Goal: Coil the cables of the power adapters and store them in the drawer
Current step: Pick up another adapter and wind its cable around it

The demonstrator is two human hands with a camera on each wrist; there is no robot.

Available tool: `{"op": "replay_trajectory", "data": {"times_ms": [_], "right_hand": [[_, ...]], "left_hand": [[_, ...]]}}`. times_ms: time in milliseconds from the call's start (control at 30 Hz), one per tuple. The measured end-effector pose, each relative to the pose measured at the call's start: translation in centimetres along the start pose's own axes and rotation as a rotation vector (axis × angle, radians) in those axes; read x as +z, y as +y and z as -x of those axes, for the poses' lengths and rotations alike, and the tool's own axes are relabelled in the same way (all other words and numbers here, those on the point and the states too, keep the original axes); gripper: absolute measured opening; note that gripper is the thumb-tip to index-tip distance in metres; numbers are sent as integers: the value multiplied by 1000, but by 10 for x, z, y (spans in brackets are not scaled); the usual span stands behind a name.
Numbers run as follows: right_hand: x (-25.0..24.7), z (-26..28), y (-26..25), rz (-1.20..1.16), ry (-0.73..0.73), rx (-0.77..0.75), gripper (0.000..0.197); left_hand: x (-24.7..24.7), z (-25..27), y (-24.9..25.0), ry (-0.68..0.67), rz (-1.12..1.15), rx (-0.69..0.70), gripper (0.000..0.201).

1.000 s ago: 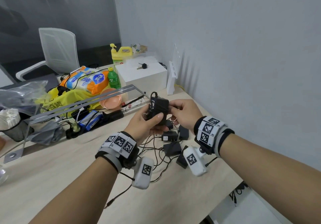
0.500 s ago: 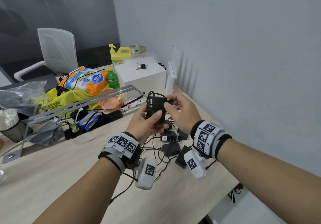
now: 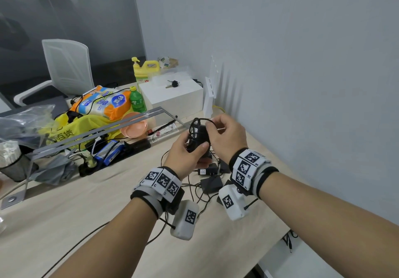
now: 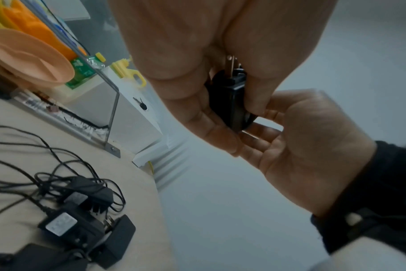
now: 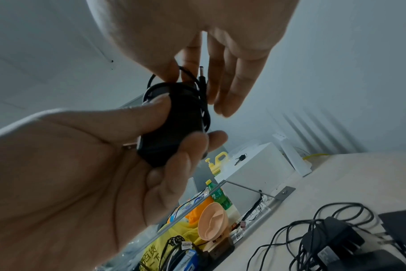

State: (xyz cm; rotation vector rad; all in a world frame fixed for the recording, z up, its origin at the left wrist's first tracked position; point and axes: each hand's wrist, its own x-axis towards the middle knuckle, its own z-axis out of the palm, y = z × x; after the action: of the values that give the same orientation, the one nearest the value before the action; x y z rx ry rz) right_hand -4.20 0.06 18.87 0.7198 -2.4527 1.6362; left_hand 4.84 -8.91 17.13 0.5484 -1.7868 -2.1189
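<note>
Since the frames a second ago: both hands have lifted the black power adapter point(image 3: 199, 136) slightly higher and further off the table, and the right hand point(image 3: 226, 136) has moved from the adapter's side to its top end. The cable point(image 3: 201, 120) now sits in loops around the body with the barrel plug point(image 5: 201, 78) free at the top, so my read is the wrap is nearly closed and only the tail needs tucking. Left hand point(image 3: 185, 158): fingers and thumb curled around the adapter body, holding it upright, at 12 o'clock from the loose pile. Right hand: thumb and forefinger pinching the cable near the plug, other fingers loosely extended. Drawer isn't in view, so stowing hasn't begun. Count: one adapter in hand; pile of uncoiled adapters point(image 3: 210, 177) on the wooden table point(image 3: 86, 202) at 6 o'clock of the hands, at least four black bricks, tangled cables make an exact count unsafe. Also one white box point(image 3: 172, 100) at 12 o'clock with one set of keys point(image 3: 172, 84) on it, one green bottle point(image 3: 136, 99), one yellow jug point(image 3: 146, 68), one peach bowl point(image 3: 133, 127).
</note>
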Motion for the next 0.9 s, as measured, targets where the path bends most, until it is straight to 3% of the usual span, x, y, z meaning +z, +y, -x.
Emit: {"op": "replay_trajectory", "data": {"times_ms": [100, 167, 333, 467, 733, 900], "right_hand": [[-1, -1, -1, 19, 5, 0, 8], [-4, -2, -1, -13, 0, -1, 16], [-5, -6, 3, -37, -5, -1, 9], [2, -4, 9, -55, -67, -30, 12], [-5, -11, 6, -237, -262, 179, 9], [-10, -19, 4, -68, -349, 167, 13]], "left_hand": [[5, 1, 3, -19, 114, -42, 22], [7, 1, 6, -30, 150, -62, 20], [8, 0, 12, -44, 278, -107, 37], [7, -6, 15, -6, 339, -159, 42], [0, -15, 14, 65, 380, -160, 29], [-4, -16, 9, 50, 390, -125, 30]]}}
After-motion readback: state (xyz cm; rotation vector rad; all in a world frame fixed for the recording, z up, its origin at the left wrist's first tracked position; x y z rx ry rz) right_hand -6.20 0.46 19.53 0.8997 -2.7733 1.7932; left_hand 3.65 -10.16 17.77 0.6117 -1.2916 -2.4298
